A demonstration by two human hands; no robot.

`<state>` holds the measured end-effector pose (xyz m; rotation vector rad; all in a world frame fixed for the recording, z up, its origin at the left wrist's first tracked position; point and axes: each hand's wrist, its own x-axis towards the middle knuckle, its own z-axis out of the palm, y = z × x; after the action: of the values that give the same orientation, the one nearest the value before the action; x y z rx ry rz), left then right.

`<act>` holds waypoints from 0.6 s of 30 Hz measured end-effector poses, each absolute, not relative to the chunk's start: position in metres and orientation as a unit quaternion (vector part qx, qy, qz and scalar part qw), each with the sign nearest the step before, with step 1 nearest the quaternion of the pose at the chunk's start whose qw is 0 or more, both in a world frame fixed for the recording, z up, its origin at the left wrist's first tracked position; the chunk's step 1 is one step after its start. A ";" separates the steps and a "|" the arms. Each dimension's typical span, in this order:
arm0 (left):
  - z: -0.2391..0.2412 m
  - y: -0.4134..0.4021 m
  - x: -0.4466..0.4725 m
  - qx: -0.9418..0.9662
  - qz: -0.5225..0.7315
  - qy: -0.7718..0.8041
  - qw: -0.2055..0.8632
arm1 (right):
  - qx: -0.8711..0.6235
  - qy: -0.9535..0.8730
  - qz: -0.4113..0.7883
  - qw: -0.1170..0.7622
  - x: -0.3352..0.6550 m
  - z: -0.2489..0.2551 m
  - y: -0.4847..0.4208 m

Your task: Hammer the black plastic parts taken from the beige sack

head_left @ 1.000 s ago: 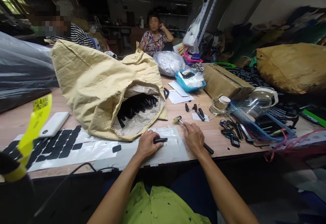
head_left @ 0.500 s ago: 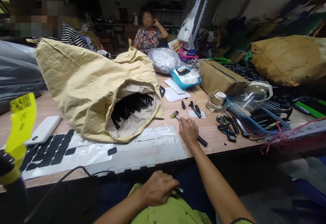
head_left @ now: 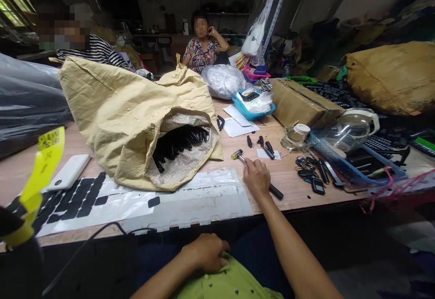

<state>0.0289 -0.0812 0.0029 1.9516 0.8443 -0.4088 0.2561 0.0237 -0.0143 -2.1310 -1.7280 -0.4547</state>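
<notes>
1. On the left, I see black pads (head_left: 86, 195) on a white sheet (head_left: 118, 204), near the edge of the table (head_left: 234, 129).
2. Next to the right, I make out a pale yellow sack (head_left: 129, 127) on its side, its mouth turned toward the near side, black pieces (head_left: 180, 144) packed inside.
3. In the near middle, I have the left forearm (head_left: 166, 274) slanting up to the right, below the table edge. The left hand (head_left: 208, 253) is back up and fingers curled, at the green shirt (head_left: 238, 281); whether anything sits in it I cannot tell.
4. Beyond that hand, I see a translucent plate (head_left: 217, 199) flat on the table, in front of the sack.
5. Just right of the plate lies the hammer (head_left: 237, 154), its head showing on the far left of the right hand (head_left: 257, 176).
6. I have that hand palm down, its fingers wrapped around the hammer; the black handle end (head_left: 276, 192) juts out on its near right. The right forearm (head_left: 285, 240) stretches forward and left, almost straight.
7. Farther right, well apart from that hand, I see keys (head_left: 306, 165) and a blue basket (head_left: 387, 179).
</notes>
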 end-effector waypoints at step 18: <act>0.073 0.095 -0.038 0.523 0.199 0.819 0.128 | -0.761 -0.608 -0.145 0.171 0.245 -0.007 0.026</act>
<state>-0.0380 0.0953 0.0729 1.5198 2.3817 0.5801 0.2454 0.0256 -0.0073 -2.1612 -1.7270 -0.4122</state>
